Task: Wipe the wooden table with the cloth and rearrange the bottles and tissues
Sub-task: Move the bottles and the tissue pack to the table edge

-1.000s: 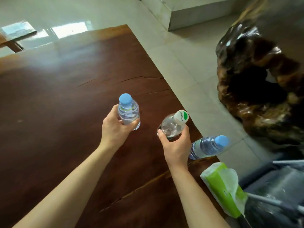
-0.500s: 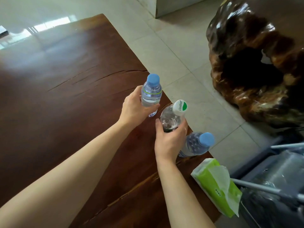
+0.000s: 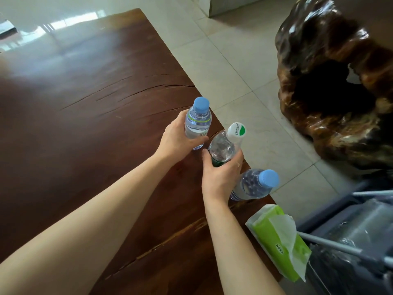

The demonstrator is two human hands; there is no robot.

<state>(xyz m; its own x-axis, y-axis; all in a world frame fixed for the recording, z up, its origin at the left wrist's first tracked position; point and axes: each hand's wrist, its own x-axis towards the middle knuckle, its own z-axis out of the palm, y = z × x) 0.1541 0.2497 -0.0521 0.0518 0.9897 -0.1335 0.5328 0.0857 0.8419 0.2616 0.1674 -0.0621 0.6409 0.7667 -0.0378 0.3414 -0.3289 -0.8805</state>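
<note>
The left hand (image 3: 176, 139) is gripping a blue-capped bottle (image 3: 196, 122) mid-body; the right hand (image 3: 221, 175) is clasping the white-capped bottle (image 3: 223, 145) at the worktop (image 3: 85, 124) edge. Both bottles are looking light, slick and squeezable.

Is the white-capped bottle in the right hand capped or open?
Capped. The white-and-green cap sits on the neck of the white-capped bottle, which the right hand grips.

table (image 3: 85, 124) open leftward; bottles (image 3: 253, 185) crowd edge
</note>
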